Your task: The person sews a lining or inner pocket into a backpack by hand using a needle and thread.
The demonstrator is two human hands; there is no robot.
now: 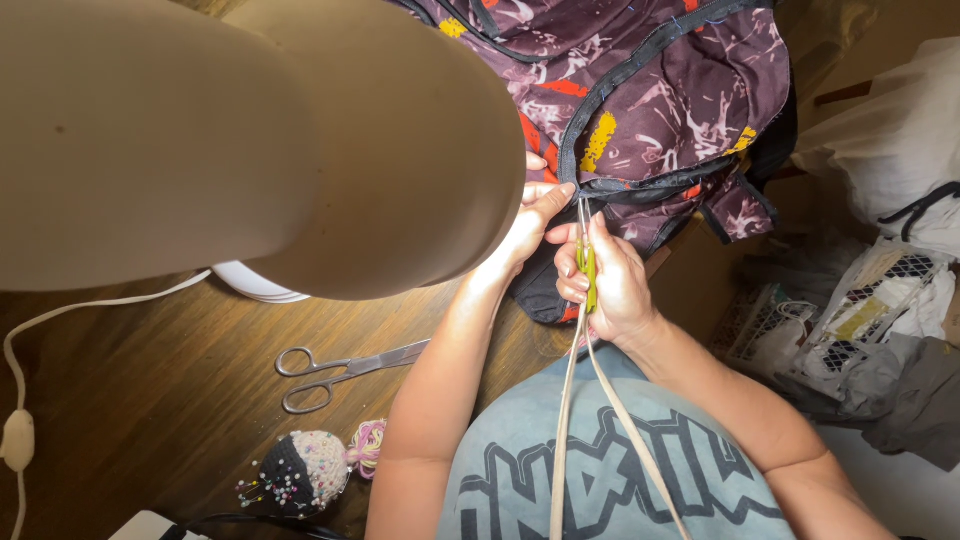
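A dark purple patterned fabric [660,90] with black edging, red and yellow marks lies over the table's far edge. My left hand [530,225] pinches the black edging at a gathered seam. Right beside it, my right hand [610,285] grips a small green-handled tool [588,265] whose thin metal tip points up into that seam. A beige measuring tape [570,420] hangs from my neck, down past my right hand.
A large beige lampshade [250,140] blocks the upper left. On the wooden table [150,400] lie steel scissors [345,370], a pincushion [305,470] stuck with pins, and a white lamp cord with a switch [18,440]. Piled cloth and a basket [860,310] sit on the right.
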